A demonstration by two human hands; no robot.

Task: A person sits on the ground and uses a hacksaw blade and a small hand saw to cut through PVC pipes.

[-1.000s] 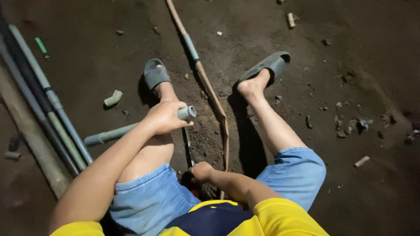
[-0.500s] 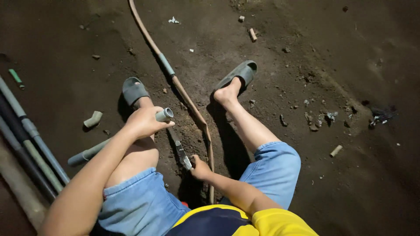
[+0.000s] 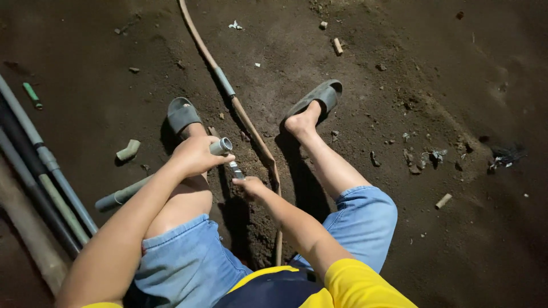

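Gripping a grey pipe (image 3: 171, 174) near its open end, the left hand (image 3: 197, 155) has its fingers curled tight around it at the centre of the frame. Just below, the right hand (image 3: 251, 185) pinches a small metal tool (image 3: 235, 169) whose tip points up to the pipe end. Long pipes (image 3: 43, 171) lie at the left edge, and a brown hose (image 3: 240, 111) runs between the grey sandals (image 3: 319, 96).

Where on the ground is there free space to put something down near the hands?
Bare dirt lies left of the left sandal, up to the pipe elbow. The far right, past the right sandal, has only scattered debris. It is crowded between the legs: left hand on the pipe, right hand, hose.
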